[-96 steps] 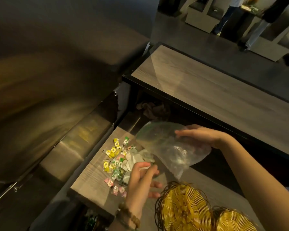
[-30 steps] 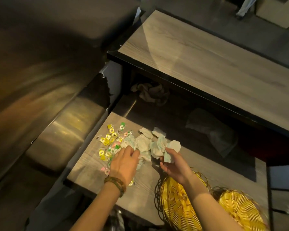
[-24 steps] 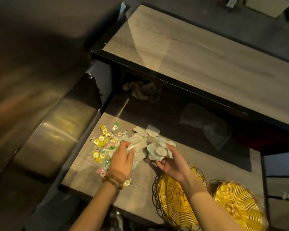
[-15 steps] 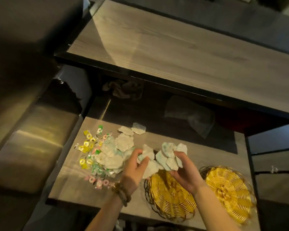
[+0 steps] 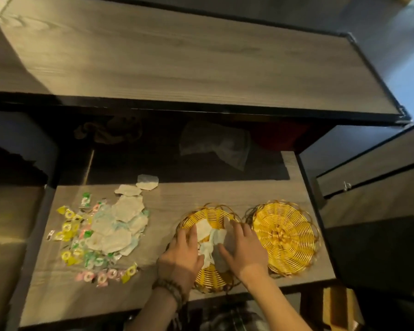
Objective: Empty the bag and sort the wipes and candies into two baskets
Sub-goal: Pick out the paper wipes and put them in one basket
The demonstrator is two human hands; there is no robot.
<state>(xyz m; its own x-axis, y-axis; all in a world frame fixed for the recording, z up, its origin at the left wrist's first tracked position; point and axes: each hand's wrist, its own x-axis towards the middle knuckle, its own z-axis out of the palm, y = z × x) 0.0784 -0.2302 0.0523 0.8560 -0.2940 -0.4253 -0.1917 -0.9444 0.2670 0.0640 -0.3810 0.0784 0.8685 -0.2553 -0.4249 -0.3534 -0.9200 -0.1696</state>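
Note:
Both my hands rest in the left yellow wicker basket (image 5: 202,213), pressed onto a few white wipes (image 5: 210,235) lying in it. My left hand (image 5: 184,253) covers the wipes' left side and my right hand (image 5: 244,249) the right side, fingers stretched over the packets. The right yellow basket (image 5: 285,237) holds nothing. A heap of wipes (image 5: 122,223) lies on the left of the low wooden table (image 5: 201,192). Small yellow, green and pink candies (image 5: 74,235) are scattered around and under that heap. The clear plastic bag (image 5: 215,144) lies flat in the dark recess behind.
A higher wooden tabletop (image 5: 177,56) overhangs the far side. A crumpled brown cloth (image 5: 108,131) lies in the shadow beneath it. A dark bench (image 5: 7,230) runs along the left, and a dark box (image 5: 378,254) stands right of the baskets.
Both hands carried wipes from the heap to the left basket and lowered them into it. Earlier, the bag was emptied and put down behind. The camera has tilted down and right.

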